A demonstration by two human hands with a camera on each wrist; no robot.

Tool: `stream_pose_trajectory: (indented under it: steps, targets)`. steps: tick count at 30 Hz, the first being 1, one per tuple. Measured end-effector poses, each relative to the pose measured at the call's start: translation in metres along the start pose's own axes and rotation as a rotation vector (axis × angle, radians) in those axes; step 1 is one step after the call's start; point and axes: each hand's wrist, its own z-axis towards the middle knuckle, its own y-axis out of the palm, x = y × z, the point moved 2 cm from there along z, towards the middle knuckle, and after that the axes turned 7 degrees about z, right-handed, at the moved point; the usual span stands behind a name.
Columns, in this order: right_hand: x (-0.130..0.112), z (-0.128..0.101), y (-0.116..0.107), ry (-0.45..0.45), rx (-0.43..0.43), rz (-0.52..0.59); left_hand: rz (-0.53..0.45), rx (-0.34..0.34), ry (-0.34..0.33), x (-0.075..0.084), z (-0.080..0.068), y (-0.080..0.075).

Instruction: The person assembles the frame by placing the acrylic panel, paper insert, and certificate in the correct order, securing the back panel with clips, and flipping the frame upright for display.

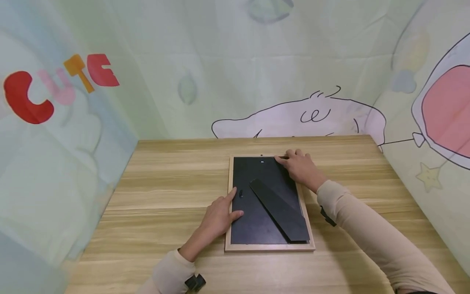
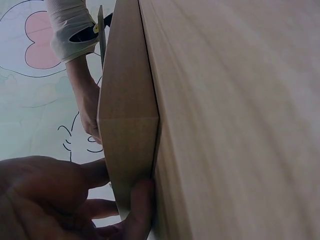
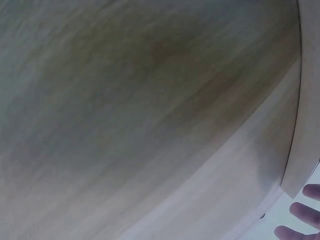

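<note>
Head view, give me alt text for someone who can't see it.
A wooden picture frame lies face down on a wooden table, black backing up. The left hand rests on its left edge; the right hand presses its far right corner.

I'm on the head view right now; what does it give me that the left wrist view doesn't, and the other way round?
Head view only: the picture frame lying face down on the wooden table, its black backing board, the folded stand strip, and the right hand's fingers at the far right corner. Left wrist view only: a close look along the frame's wooden outer edge, with the left hand and its thumb against it. Both share: the frame, the table, the left hand, and the right hand on the frame.
</note>
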Motion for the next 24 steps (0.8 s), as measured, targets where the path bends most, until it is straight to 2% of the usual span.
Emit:
stream_pose_trajectory:
  steps: [4,10,13,15,19,21,24]
  targets:
    - [0.001,-0.002,0.003,0.007,-0.014,-0.004,-0.006,-0.014,-0.006,0.001,0.0,0.0]
    - [-0.007,-0.014,0.004,0.08,-0.099,0.17,-0.033,-0.02,-0.029,-0.001,0.002,0.0]
    - [-0.021,-0.031,0.002,0.068,-0.073,0.23,-0.023,-0.013,-0.037,-0.001,0.002,-0.001]
    - [-0.032,-0.047,0.0,0.039,-0.045,0.278,0.02,0.021,-0.031,0.002,0.0,-0.001]
    - [-0.055,-0.081,-0.008,-0.028,-0.075,0.431,0.125,0.083,0.034,0.013,-0.01,-0.005]
    - [-0.065,-0.097,-0.012,-0.053,-0.118,0.508,0.14,0.053,0.089,0.019,-0.016,-0.006]
    - [-0.076,-0.118,-0.012,-0.084,-0.159,0.548,0.126,-0.065,0.155,0.026,-0.023,-0.004]
